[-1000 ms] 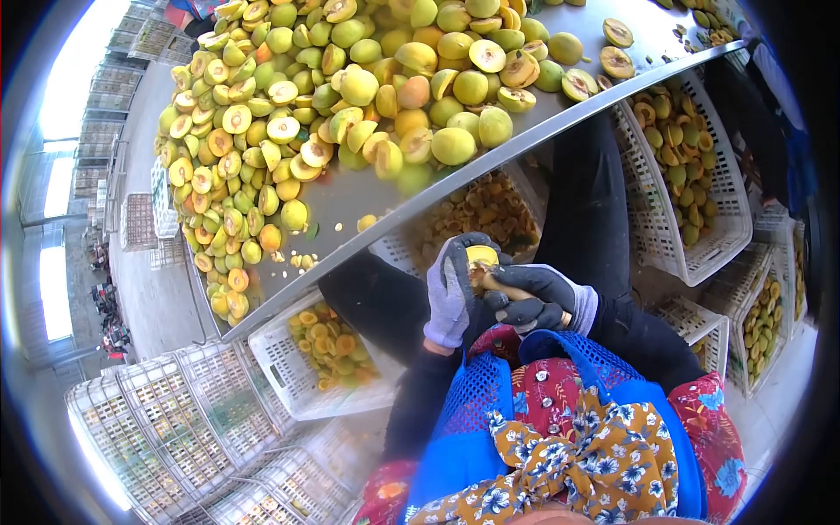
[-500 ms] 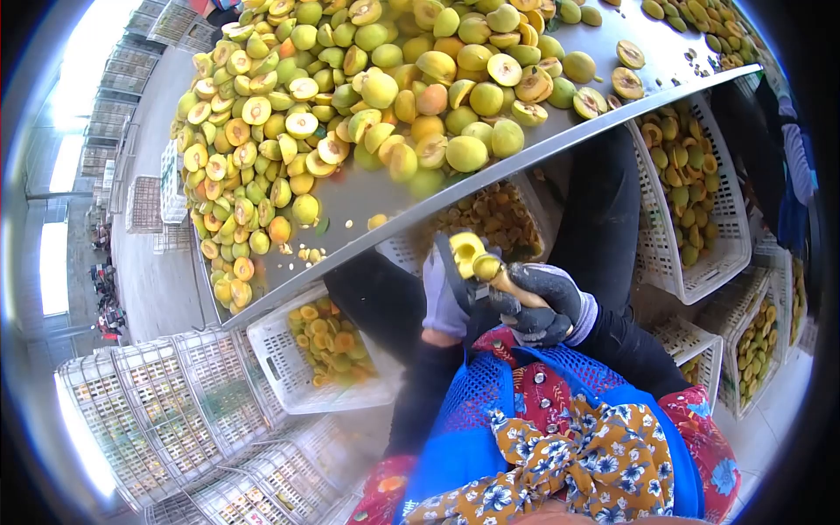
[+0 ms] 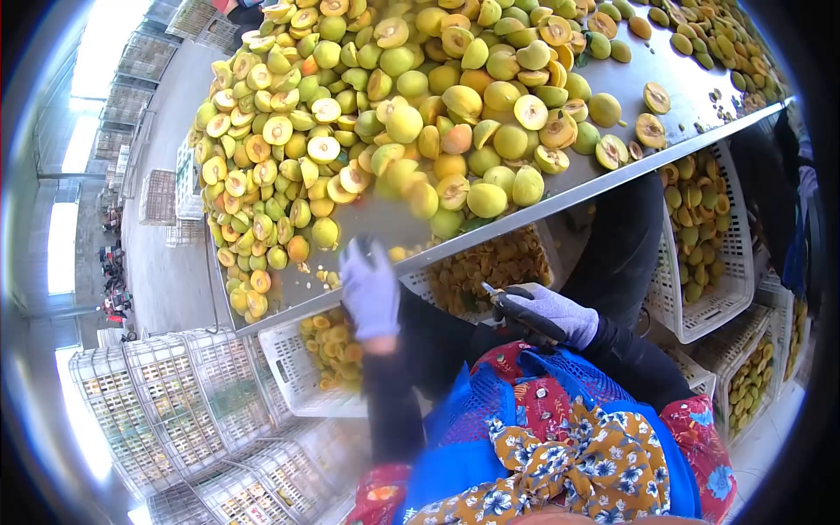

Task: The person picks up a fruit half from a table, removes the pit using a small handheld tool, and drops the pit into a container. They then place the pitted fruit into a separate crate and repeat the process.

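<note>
My left hand [image 3: 369, 287], in a grey-purple glove with dark fingers, is smeared by motion at the front edge of the metal table [image 3: 363, 214]. Whether its fingers hold anything cannot be made out. My right hand [image 3: 551, 315], gloved alike, is closed in front of my lap around a small tool [image 3: 492, 290], whose short metal tip sticks out to the left. Piled on the table are yellow-green stone fruit [image 3: 402, 118], many cut in halves. Just below the left hand stands a white crate [image 3: 289, 359] with fruit halves [image 3: 332, 350] in it.
Under the table edge is a container of brownish fruit pieces [image 3: 490, 267]. At the right stands another white crate [image 3: 739, 271] of fruit, with more crates below it. Stacked crates [image 3: 157, 402] fill the lower left. Part of another person [image 3: 801, 175] shows at far right.
My left hand has moved left and up to the table edge, away from my right hand. The cut fruit between my hands is gone from there. My right hand shifted slightly right.
</note>
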Demonstrator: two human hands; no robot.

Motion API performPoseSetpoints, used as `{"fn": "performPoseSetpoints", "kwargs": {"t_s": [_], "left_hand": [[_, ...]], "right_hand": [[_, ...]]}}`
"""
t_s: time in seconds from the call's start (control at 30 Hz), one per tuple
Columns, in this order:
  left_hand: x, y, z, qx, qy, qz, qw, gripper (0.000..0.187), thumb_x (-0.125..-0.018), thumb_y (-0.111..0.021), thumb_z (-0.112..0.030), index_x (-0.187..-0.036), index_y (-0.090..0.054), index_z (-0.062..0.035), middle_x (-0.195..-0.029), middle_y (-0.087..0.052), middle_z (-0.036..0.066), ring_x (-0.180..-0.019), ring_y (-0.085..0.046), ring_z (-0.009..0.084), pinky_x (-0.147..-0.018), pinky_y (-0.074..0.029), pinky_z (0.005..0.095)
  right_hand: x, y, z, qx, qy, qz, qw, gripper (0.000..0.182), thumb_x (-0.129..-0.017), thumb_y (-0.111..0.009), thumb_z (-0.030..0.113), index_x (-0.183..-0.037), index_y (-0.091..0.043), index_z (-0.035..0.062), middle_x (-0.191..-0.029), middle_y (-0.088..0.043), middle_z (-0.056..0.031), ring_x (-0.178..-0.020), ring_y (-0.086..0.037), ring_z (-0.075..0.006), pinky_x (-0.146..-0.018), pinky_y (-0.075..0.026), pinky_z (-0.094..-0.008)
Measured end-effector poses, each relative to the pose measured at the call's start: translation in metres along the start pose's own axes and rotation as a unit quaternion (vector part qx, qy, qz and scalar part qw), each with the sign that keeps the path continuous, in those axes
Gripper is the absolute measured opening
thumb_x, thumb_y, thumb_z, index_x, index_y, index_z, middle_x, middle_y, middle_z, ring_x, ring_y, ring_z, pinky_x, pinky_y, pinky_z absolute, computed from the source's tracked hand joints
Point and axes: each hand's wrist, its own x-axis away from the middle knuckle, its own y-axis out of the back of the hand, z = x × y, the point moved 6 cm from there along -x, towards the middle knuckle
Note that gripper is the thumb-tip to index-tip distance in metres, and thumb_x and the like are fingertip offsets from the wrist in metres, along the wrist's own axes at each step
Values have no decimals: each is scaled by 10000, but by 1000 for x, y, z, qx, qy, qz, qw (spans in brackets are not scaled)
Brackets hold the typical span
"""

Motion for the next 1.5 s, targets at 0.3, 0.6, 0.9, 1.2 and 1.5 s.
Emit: {"fn": "performPoseSetpoints", "kwargs": {"t_s": [0.3, 0.6, 0.9, 1.2, 1.5], "left_hand": [[-41, -75, -24, 429, 126, 177, 877, 389, -839, -780, -249, -1088, -552, -57, -790, -603, 27, -516, -534, 74, -448, -437, 218], [30, -75, -17, 634, 198, 238, 708, 532, -1028, -362, -499, -1248, -522, -42, -1027, -646, 123, -917, -657, 215, -780, -557, 339], [59, -38, -42, 545, 16, 160, 823, 367, -1060, -412, -310, -1161, -540, 18, -1008, -640, 117, -906, -650, 193, -792, -532, 295], [73, -46, -36, 483, -5, 31, 875, 315, -1052, -388, -206, -1178, -549, 35, -1035, -635, 145, -893, -641, 215, -803, -516, 329], [78, -63, -36, 366, -20, 112, 924, 279, -1040, -394, -173, -1152, -571, 11, -1011, -640, 138, -869, -633, 236, -803, -503, 337]], "right_hand": [[11, 11, 22, 61, 63, -126, 988, 269, -1016, -503, 312, -1004, -554, 48, -713, -560, -63, -603, -545, -159, -564, -456, -318], [-10, -26, 84, 379, 195, -208, 880, 313, -964, -563, 234, -1077, -463, -40, -599, -558, -216, -564, -593, -403, -518, -444, -493], [-16, -43, 69, 370, 121, -188, 902, 274, -974, -543, 217, -1023, -460, -39, -673, -595, -235, -630, -614, -417, -535, -451, -498], [-24, -48, 40, -46, 71, -57, 995, 281, -1001, -497, 290, -948, -547, 19, -675, -554, -104, -512, -556, -190, -465, -454, -306], [-8, -49, 39, -245, -48, 30, 968, 325, -1009, -514, 395, -943, -542, 78, -647, -492, -11, -447, -456, -84, -351, -369, -223]]}}
